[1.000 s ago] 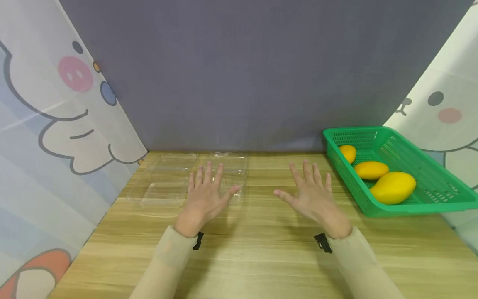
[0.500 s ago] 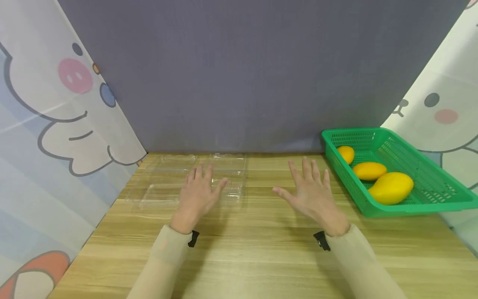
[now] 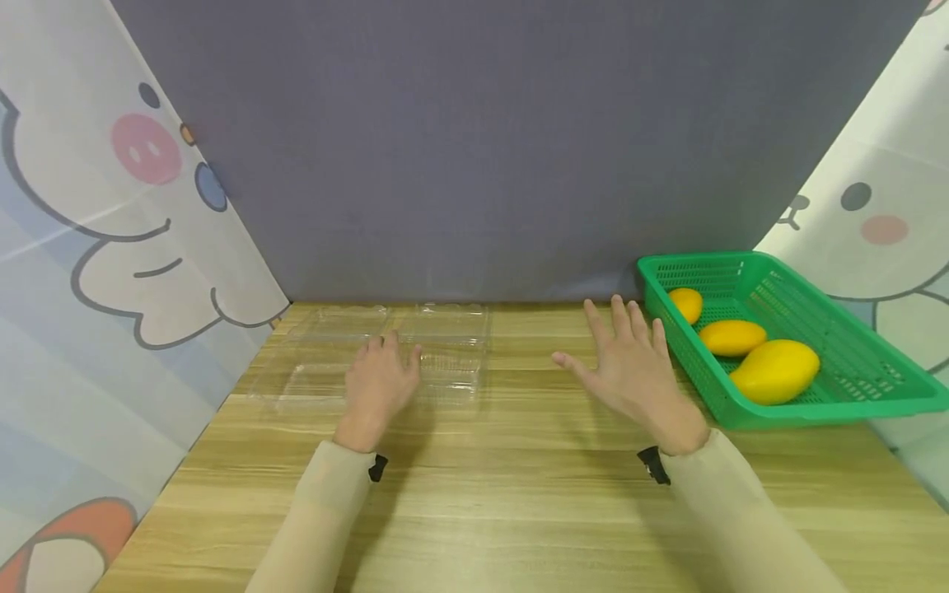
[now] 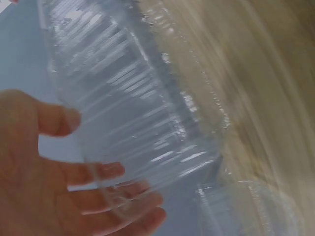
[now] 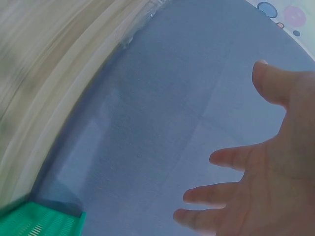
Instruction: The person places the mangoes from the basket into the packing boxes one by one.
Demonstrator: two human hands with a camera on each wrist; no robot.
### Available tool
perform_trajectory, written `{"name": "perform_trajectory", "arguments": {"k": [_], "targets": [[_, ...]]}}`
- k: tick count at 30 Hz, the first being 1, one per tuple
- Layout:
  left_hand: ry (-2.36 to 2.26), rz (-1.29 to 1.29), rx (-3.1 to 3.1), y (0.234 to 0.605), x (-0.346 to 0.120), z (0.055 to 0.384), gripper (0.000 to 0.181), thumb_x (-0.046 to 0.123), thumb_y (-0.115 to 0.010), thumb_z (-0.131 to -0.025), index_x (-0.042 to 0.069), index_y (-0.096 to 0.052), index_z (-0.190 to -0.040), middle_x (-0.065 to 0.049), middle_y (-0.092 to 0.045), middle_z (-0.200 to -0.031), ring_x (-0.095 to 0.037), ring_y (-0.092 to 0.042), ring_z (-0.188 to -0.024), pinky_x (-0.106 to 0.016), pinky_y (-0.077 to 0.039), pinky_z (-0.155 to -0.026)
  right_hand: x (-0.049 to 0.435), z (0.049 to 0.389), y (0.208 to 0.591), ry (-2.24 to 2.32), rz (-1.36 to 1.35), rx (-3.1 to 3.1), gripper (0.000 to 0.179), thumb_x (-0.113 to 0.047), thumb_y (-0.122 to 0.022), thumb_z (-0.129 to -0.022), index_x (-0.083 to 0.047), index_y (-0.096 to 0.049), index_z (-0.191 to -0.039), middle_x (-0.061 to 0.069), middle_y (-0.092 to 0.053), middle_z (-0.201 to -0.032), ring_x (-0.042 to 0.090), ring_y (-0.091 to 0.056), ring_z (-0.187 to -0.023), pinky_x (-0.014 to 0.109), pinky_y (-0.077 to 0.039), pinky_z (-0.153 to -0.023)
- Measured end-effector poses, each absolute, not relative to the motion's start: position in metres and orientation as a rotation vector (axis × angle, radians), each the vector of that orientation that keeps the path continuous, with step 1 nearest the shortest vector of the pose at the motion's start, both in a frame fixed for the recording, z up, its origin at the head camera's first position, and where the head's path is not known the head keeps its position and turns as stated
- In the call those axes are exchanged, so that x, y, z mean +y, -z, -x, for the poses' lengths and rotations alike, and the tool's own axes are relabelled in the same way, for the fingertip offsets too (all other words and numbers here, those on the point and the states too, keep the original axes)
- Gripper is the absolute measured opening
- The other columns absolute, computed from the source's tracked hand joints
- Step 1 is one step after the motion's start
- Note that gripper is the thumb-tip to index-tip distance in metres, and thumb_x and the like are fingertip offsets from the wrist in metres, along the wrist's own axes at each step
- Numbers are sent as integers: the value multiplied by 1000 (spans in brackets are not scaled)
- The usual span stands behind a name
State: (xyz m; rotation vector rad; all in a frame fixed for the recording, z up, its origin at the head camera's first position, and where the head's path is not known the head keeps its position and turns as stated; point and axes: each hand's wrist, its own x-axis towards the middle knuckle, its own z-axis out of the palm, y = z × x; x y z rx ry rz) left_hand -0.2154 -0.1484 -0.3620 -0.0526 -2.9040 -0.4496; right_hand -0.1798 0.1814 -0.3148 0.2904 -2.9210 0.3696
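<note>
On a wood-grain table [image 3: 489, 519], the left hand [image 3: 376, 383], fingers loosely extended, gripping nothing evident, is poised over clear plastic containers [image 3: 454, 362], probably best taken lightly by the rim; the empty right hand [image 3: 636, 375] spreads wide, a green basket [image 3: 838, 414] to its right.

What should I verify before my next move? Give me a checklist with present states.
1. Left hand at the clear plastic packaging: ok, overlapping it in the head view.
2. Left hand touching that packaging: cannot tell.
3. Right hand free: ok, fingers spread, holding nothing.
4. Right hand over the green basket: not ok, it is beside it.
5. Three yellow fruits inside the basket: ok.
</note>
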Motion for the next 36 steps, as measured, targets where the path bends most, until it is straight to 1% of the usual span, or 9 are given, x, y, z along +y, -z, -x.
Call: {"name": "perform_trajectory", "arguments": {"k": [7,14,18,22,25,29,32,34,36], "targets": [[496,-10,-2841,368,-158,221,60,33,-47,-103,-19,-51,-133,-37,-59,-123,-53,-62,-106,-63,-56,-83,184,180,304,-376,-287,-2949,96,-74,-40,-96,-8,-17,-163,32,-6,-164,54,-4,-150,73,0,-116],[613,-9,-2845,371,-161,223,45,16,-44,-99,-18,-55,-126,-35,-59,-119,-52,-62,-102,-61,-56,-82,191,182,296,-331,-271,-2968,98,-76,-37,-96,-7,-17,-163,33,-7,-163,55,-5,-149,74,-2,-116],[707,34,-2822,374,-162,225,40,1,-46,-91,-20,-56,-124,-35,-59,-115,-46,-63,-96,-56,-58,-79,198,183,293,-303,-246,-2972,100,-78,-33,-95,-6,-16,-163,34,-6,-163,57,-5,-148,75,-3,-115],[795,37,-2804,377,-162,228,46,-7,-50,-84,-22,-54,-127,-37,-59,-115,-37,-61,-79,-44,-57,-63,204,183,289,-297,-222,-2981,101,-78,-32,-95,-6,-14,-163,35,-3,-163,58,-3,-148,76,-2,-114],[898,11,-2818,378,-161,230,48,-8,-52,-83,-21,-54,-129,-32,-63,-98,-25,-54,-60,-31,-48,-47,208,183,285,-306,-217,-2983,101,-78,-33,-95,-6,-13,-163,35,-2,-163,58,-2,-147,75,2,-115],[1021,-23,-2865,377,-159,230,55,-5,-51,-83,-18,-49,-136,-13,-57,-66,-11,-38,-45,-22,-34,-38,214,183,281,-315,-210,-2983,102,-78,-34,-94,-6,-12,-163,35,-1,-163,58,-2,-147,73,3,-116],[1056,-14,-2898,378,-157,230,59,-4,-50,-82,-18,-46,-139,-10,-55,-61,-11,-37,-44,-25,-36,-39,218,183,278,-304,-200,-2982,102,-78,-34,-94,-6,-12,-163,35,-1,-163,58,-3,-147,74,1,-115],[1027,-1,-2907,378,-157,230,56,0,-54,-85,-16,-49,-138,-15,-64,-72,-16,-50,-54,-32,-49,-49,221,183,276,-292,-193,-2985,102,-78,-34,-95,-6,-11,-163,35,-2,-163,58,-3,-147,75,0,-115],[1027,11,-2918,378,-156,230,55,2,-56,-86,-14,-50,-138,-22,-69,-91,-25,-60,-70,-41,-56,-65,225,184,274,-283,-185,-2983,101,-77,-34,-95,-6,-10,-163,36,-2,-162,58,-3,-147,75,-1,-115]]}}
